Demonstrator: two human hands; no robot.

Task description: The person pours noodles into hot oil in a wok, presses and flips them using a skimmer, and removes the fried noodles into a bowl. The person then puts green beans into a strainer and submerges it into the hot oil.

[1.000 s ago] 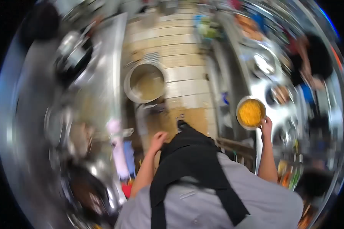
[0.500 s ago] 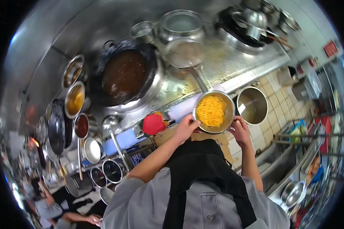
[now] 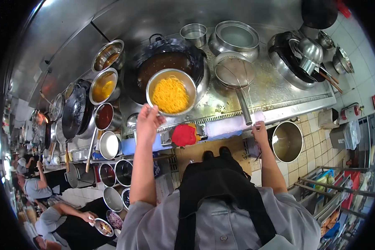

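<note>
Steel counter (image 3: 275, 93) w/ L wok (image 3: 162, 51), R wok (image 3: 284, 54), sm. pot (image 3: 193, 35), lg. pot (image 3: 237, 36), prob. strainer (image 3: 234, 71).

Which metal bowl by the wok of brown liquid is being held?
The bowl of yellow strands: the left hand grips its rim over the wok. The two bowls left of the wok stand untouched.

Steel panels (image 3: 125, 21) back the counter (image 3: 279, 106); beige tiles (image 3: 316, 139) cover the floor; white tiles (image 3: 358, 62) the wall.
</note>
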